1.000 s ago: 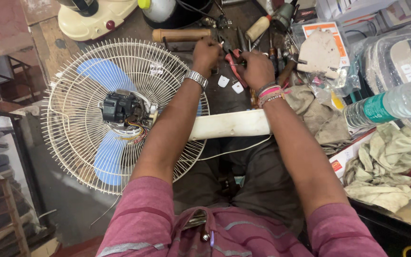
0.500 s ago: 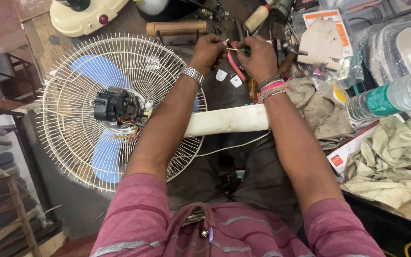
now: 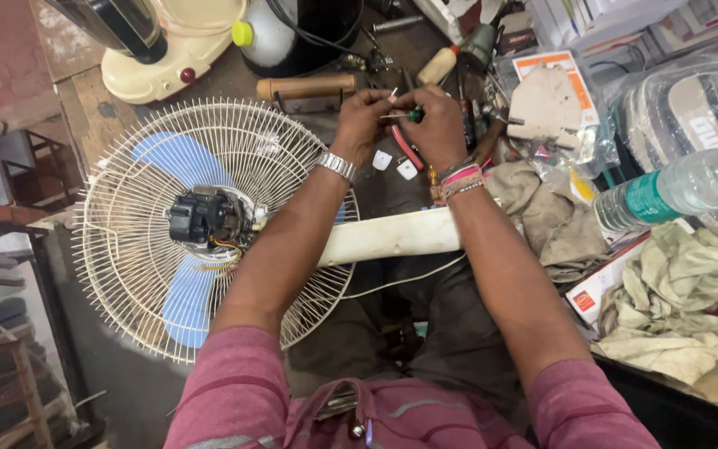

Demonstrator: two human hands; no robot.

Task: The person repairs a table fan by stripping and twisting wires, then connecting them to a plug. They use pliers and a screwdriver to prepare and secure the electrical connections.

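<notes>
While the fan (image 3: pixel 209 224) lies opened on the lap with its motor (image 3: pixel 201 218) bared and unassembled, both hands meet above it, left hand (image 3: pixel 361 118) fingers pinching a small metal part, right hand (image 3: pixel 434 125) gripping a green-handled screwdriver (image 3: pixel 405 115).

The fan guard (image 3: pixel 209 224) to my left is thin painted metal wire, matt cream, over smooth pale-blue plastic blades (image 3: pixel 178 158). My left wrist carries a shiny metal watch band (image 3: pixel 336 166). The fan's post (image 3: pixel 392 235) looks smooth, off-white plastic. Far off lies a bare wooden handle (image 3: pixel 305 86). On my right are crumpled, rough cloth rags (image 3: pixel 675 308) and a clear glossy plastic bottle (image 3: pixel 675 189).
</notes>
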